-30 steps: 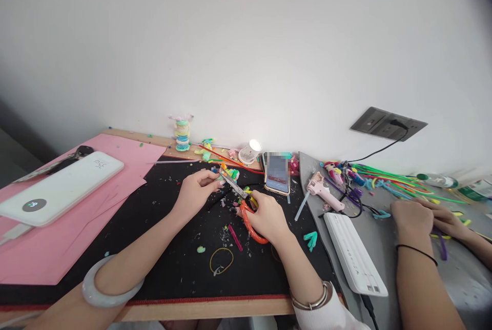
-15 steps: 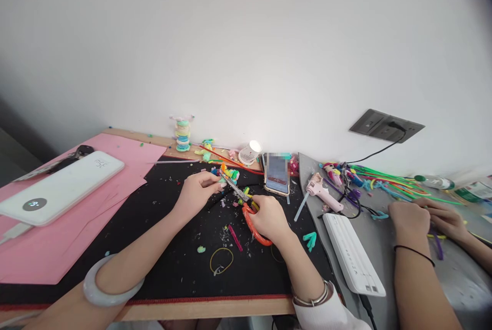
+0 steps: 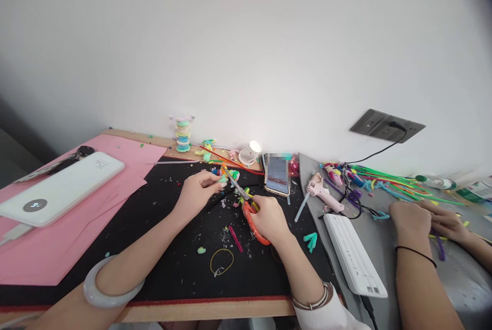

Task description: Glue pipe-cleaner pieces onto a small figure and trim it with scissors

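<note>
Between the pinched fingertips of my left hand [image 3: 199,189] is a small multicoloured pipe-cleaner piece [image 3: 231,174], with green, orange and blue parts showing. My right hand [image 3: 270,218] grips the orange handles of a pair of scissors [image 3: 251,225]. The metal blades reach up and left to the pipe-cleaner piece and overlap it; whether they touch it I cannot tell. Below my hands, a magenta pipe-cleaner bit [image 3: 236,238], a pale green tuft [image 3: 201,250] and a yellowish rubber band [image 3: 222,262] lie on the black mat [image 3: 165,268] among trimmed fluff.
A phone [image 3: 277,175] leans behind the scissors, near a paper cup [image 3: 250,152]. To the right are a pink glue gun [image 3: 323,192], a white power bank [image 3: 354,255] and another person's hands [image 3: 410,219]. Pink paper [image 3: 96,222] and a larger power bank [image 3: 65,186] lie left.
The scissor blades have shifted slightly and look closer together. My left hand stays almost in place with the pipe-cleaner piece.
</note>
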Motion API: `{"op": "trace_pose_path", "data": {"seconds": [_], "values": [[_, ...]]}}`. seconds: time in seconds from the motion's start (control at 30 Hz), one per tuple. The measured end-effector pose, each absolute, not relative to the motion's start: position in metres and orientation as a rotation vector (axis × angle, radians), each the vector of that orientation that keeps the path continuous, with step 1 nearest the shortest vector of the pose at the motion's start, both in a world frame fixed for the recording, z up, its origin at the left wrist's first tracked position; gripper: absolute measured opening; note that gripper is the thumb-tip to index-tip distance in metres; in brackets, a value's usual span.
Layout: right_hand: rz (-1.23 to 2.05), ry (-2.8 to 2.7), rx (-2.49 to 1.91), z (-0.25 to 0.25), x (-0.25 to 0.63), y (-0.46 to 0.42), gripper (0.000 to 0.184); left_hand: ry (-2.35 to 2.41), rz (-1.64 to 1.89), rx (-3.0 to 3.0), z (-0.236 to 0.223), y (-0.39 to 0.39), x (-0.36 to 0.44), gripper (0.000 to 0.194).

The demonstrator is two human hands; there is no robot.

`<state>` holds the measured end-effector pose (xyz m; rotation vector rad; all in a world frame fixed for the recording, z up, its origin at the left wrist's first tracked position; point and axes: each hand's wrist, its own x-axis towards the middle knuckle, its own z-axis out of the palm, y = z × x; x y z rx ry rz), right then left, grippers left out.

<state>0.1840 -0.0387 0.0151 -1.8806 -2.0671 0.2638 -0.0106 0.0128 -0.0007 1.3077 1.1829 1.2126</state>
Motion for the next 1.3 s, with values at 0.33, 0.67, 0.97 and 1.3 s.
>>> {"op": "trace_pose_path", "data": {"seconds": [0.33,0.67,0.97,1.3], "values": [[0.420,-1.924,-1.795,0.022,0.185,-0.041,0.030,1.226,1.238,1.330,0.001,0.012,-0.012,0.030],[0.292,-2.010,-1.801,0.021,0.179,-0.042,0.031,1.057,1.335,1.017,0.002,0.010,-0.007,0.034],[0.284,-2.058,-1.792,0.019,0.180,-0.041,0.036,0.930,1.306,0.844,0.006,0.009,-0.006,0.030],[0.355,-2.038,-1.769,0.021,0.179,-0.044,0.034,0.901,1.293,0.811,0.007,0.009,-0.005,0.028]]}}
